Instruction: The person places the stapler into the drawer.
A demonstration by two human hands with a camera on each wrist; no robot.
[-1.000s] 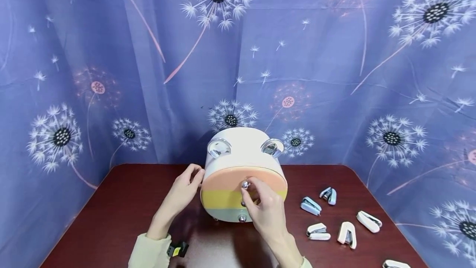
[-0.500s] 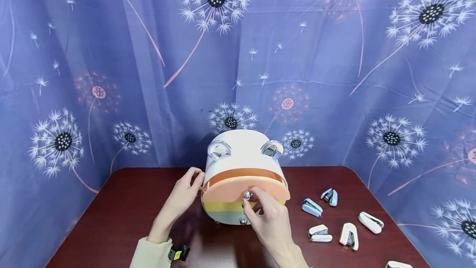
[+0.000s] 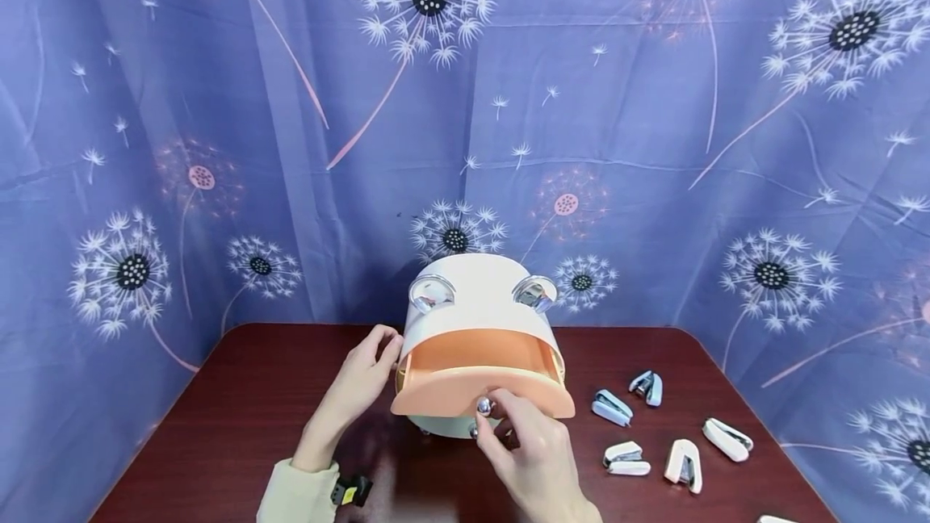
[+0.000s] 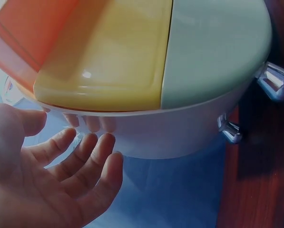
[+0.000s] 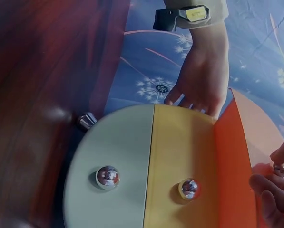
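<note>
Peach top drawer (image 3: 436, 394) just slid out, inside showing | right hand (image 3: 536, 446) pinches its silver knob (image 3: 484, 406) | left hand (image 3: 362, 374), loose, holds nothing beside white cabinet (image 3: 479, 289) | far middle of desk (image 3: 240, 410)

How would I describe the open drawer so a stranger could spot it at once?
On the dark red table stands a rounded white cabinet with two shiny bulges near its top. Its top drawer is peach-orange, and the right hand pinches its round silver knob. Unlike the yellow drawer and pale green drawer below, it stands pulled out.
</note>
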